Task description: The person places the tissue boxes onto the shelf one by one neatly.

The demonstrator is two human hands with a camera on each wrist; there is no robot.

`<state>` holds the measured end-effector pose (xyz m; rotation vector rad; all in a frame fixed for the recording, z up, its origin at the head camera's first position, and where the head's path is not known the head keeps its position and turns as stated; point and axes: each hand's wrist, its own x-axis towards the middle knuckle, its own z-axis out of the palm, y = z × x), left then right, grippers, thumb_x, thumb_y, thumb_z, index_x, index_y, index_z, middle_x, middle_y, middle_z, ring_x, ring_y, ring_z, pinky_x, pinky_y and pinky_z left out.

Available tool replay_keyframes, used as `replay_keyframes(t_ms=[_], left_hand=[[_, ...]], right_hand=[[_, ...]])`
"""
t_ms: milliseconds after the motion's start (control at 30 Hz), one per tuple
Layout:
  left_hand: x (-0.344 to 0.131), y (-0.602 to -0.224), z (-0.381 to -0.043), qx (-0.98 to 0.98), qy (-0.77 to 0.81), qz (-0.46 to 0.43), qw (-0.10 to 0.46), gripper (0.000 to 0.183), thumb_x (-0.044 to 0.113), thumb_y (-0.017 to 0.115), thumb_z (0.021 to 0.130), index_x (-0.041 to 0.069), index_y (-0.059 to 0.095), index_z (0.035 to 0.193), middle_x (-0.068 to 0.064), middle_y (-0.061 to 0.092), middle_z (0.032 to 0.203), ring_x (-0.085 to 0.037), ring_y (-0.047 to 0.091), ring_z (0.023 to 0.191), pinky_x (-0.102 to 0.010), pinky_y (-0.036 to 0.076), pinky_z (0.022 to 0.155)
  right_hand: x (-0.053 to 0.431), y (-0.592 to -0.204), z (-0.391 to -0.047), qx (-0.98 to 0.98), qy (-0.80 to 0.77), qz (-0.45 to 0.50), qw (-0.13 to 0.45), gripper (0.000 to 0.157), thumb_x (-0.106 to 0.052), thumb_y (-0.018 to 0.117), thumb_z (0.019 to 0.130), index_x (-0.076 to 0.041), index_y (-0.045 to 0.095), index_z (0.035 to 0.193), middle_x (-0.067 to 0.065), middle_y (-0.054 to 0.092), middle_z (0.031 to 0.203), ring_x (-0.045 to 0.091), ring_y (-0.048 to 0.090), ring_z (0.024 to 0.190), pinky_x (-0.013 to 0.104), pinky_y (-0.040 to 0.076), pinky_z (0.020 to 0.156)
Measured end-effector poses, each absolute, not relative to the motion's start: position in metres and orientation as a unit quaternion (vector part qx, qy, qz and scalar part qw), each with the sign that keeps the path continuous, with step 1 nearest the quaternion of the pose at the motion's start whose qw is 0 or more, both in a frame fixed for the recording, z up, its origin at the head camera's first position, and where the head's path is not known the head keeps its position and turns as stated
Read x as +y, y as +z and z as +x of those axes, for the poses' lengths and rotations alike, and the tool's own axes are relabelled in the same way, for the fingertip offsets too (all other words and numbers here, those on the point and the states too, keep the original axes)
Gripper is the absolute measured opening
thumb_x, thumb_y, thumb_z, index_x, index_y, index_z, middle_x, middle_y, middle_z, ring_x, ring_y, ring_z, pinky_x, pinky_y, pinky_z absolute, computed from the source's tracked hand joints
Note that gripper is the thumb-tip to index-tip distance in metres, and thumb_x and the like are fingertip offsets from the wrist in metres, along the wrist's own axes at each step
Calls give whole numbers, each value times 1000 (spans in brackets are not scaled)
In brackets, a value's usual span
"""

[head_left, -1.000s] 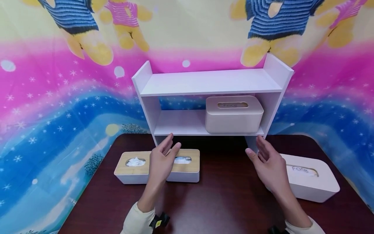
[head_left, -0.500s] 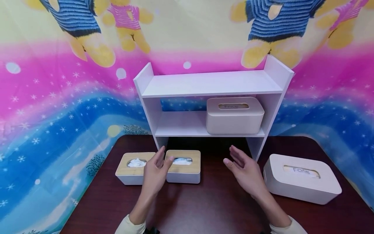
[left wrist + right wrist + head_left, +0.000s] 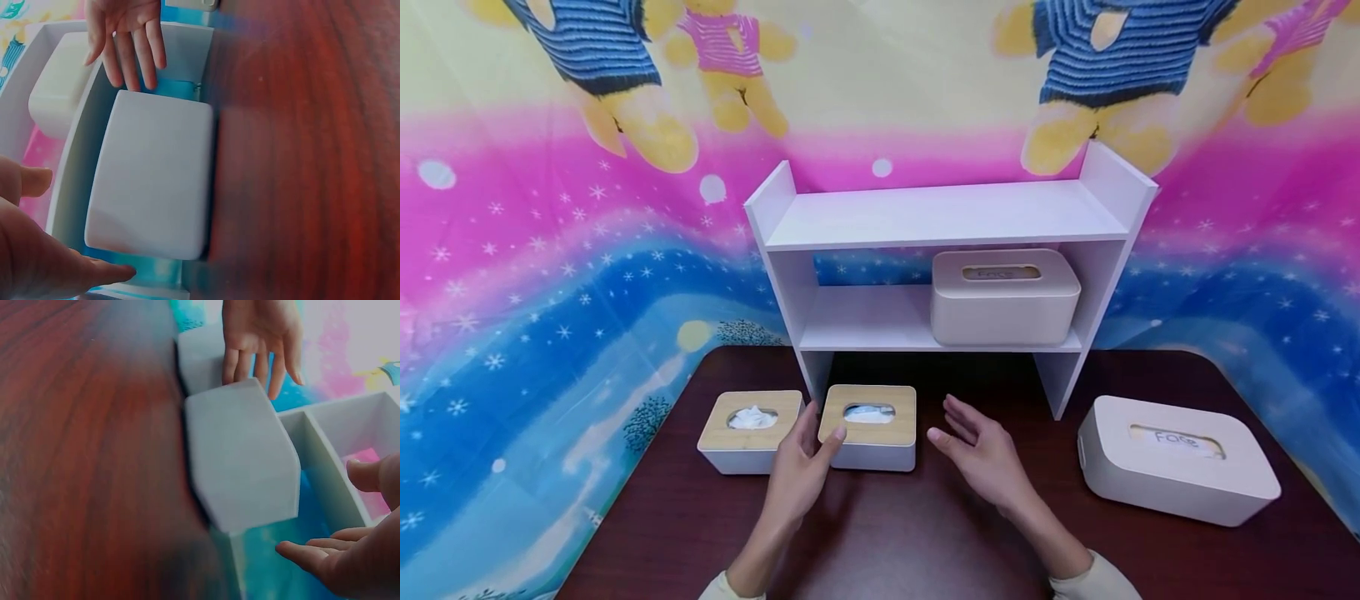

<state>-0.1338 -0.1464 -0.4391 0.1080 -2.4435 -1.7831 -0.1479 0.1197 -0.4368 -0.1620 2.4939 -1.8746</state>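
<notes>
Two small tissue boxes with wood-look lids and white bodies stand on the table. My left hand (image 3: pixel 796 471) is between the left tissue box (image 3: pixel 737 438) and the middle tissue box (image 3: pixel 880 457), fingers extended. To the right of the middle box is my right hand (image 3: pixel 988 460), palm turned inward and a gap apart from it. In the left wrist view, the white side of the middle box (image 3: pixel 150 175) lies between both hands. The right wrist view shows the same box (image 3: pixel 240 456), with my right hand (image 3: pixel 356 553) relaxed beside it. Neither hand holds anything.
Behind the boxes stands a white two-tier shelf (image 3: pixel 940 212). A larger beige tissue box (image 3: pixel 1003 321) sits on the right of its lower tier. Another beige tissue box (image 3: pixel 1180 479) lies at the right of the dark table (image 3: pixel 910 542). A printed cloth (image 3: pixel 550 208) hangs behind.
My right hand has moved left, from beside the right beige box to near the middle tissue box. My left hand has lowered slightly and settled between the two wood-lidded boxes.
</notes>
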Motion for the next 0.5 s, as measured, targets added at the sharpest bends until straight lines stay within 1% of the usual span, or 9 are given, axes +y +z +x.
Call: replay_keyframes(t_ms=[133,300,500], left_hand=[[-148,-445,-136,-800,-597,35,42,79,26,74,104,-4,35,165,-27,35,171,-42,32,161,-58,33,128],[-152,-451,-140,-792,-609,37,21,81,22,75,103,-6,32,165,-27,33,172,-42,30,162,-59,29,130],[-152,-452,-142,-797,-601,53,7,79,19,74,102,-4,33,166,-26,32,173,-43,31,161,-60,31,129]], right_hand=[[108,-443,-147,808,-586,-52,23,73,-24,80,99,-1,47,161,21,49,165,40,53,149,49,56,111],[94,-449,-148,818,-571,-59,30,78,-24,83,97,1,45,161,23,48,165,44,54,147,50,58,107],[85,-454,-151,827,-558,-64,26,79,-21,83,97,3,44,161,24,49,164,45,56,144,53,57,108]])
